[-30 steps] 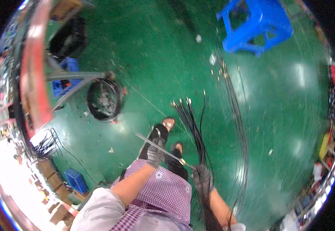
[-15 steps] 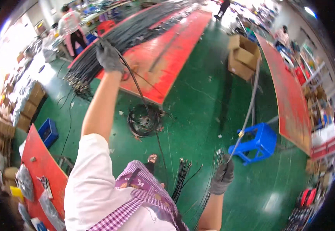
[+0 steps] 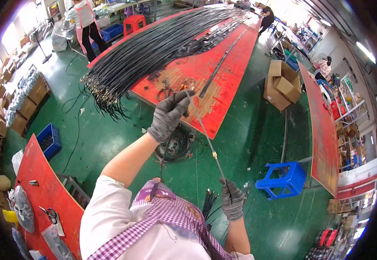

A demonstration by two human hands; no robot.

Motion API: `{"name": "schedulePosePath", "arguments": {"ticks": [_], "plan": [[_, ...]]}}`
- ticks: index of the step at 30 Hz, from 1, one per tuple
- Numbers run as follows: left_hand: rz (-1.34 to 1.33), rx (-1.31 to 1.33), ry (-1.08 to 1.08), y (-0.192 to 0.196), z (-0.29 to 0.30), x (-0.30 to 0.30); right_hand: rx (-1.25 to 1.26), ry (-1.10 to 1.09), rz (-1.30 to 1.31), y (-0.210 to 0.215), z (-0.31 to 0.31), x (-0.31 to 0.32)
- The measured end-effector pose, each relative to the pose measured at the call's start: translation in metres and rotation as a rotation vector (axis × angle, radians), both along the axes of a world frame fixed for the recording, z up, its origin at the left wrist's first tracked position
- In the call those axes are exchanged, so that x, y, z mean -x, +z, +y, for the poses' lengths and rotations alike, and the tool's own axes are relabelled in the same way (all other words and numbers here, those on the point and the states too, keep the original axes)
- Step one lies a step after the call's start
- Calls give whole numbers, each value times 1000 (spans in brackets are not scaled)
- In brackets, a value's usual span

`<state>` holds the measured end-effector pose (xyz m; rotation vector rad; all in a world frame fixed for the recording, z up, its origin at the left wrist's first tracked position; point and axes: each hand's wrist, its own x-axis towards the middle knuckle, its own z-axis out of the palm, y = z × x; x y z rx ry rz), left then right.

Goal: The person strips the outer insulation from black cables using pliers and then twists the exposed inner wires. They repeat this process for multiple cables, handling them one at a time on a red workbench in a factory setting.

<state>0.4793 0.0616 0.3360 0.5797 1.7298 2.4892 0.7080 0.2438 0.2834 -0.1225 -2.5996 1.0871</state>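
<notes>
Both hands wear grey knit gloves. My left hand [image 3: 171,113] is closed at the upper end of a thin grey rod [image 3: 206,135], its fingers pinched together. Lower and to the right, my right hand [image 3: 232,200] grips the rod's other end. A small brass fitting [image 3: 214,154] sits on the rod between them. The rod slants up to the left, before the near end of a red table [image 3: 216,106]. Below my left hand a black cable [image 3: 164,157] hangs toward the floor; whether that hand holds it is hidden.
Many black cables [image 3: 145,47] lie lengthwise on the red table, their tipped ends drooping over its near left edge. A coil of wire [image 3: 175,145] lies under that table. A blue stool [image 3: 284,178] and cardboard box [image 3: 279,89] stand right. Scissors [image 3: 50,213] lie on another red board left.
My left hand has come down and right from over the cable bundle to the rod's upper end. The rod has swung from leaning right to leaning left, and my right hand shifted slightly left.
</notes>
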Motion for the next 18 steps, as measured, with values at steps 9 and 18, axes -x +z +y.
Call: {"name": "schedulePosePath", "arguments": {"ticks": [9,18], "plan": [[-63,-98,-22,-14,-19,84,43,-223,-36,1,-68,69],[-65,-53,-15,-15,-21,86,32,-251,58,-2,-86,71]]}}
